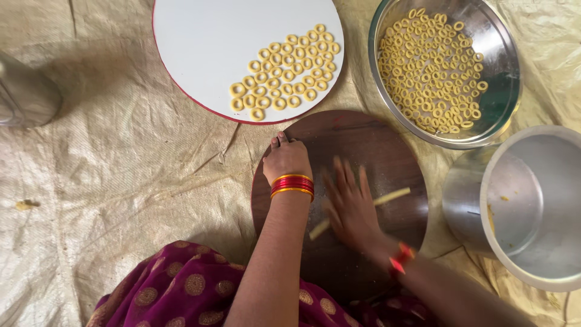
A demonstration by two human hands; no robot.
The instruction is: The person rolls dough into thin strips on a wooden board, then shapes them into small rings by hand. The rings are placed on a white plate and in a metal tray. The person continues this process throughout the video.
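A round dark wooden board [375, 145] lies in front of me on the mat. My right hand [349, 203] lies flat, fingers spread and blurred, on a thin rope of pale dough [393, 195] that stretches across the board. My left hand [285, 157] rests at the board's left rim with its fingers curled down; whether it holds anything is hidden. Red and gold bangles circle both wrists.
A white round plate [206, 48] behind the board carries several small dough rings [284, 75]. A steel bowl [499, 91] at the back right holds many more rings. A steel pot [538, 200] stands right of the board. A metal vessel [24, 94] is far left.
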